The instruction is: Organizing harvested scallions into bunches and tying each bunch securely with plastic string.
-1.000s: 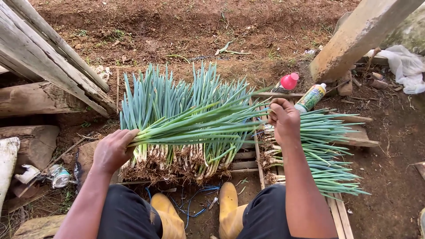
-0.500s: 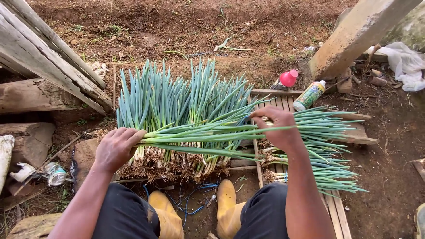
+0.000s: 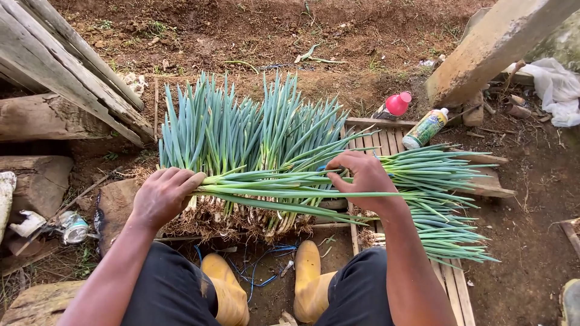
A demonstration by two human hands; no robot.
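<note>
While we look down past our knees, we see our left hand (image 3: 162, 196) curled around the root end of a small bunch of green onions (image 3: 284, 184), fingers wrapped over the top and closed tight on the pale stalks, thumb hidden beneath. The bunch runs sideways from that hand across to our right hand (image 3: 361, 176), which is half closed: its fingers bend down over the green leaves and pinch them, the knuckles raised, the palm not flat on anything. Whether the thumb presses from below we cannot tell.

Beyond both hands, away from us, a large heap of green onions (image 3: 241, 127) lies with its leaves pointing away and its tangled roots just under the held bunch. To the outer side of our right hand, a second pile of green onions (image 3: 444, 193) lies crosswise on a wooden slatted pallet (image 3: 459, 284), leaf tips pointing outward. Farther out from that hand stand a bottle with a pink cap (image 3: 394, 105) and a green-labelled bottle (image 3: 425, 128), lying near each other on the soil.

Below our hands, between our legs, our yellow rubber boots (image 3: 308, 281) rest on the ground. Out past our left hand lie weathered wooden planks (image 3: 54, 66).
</note>
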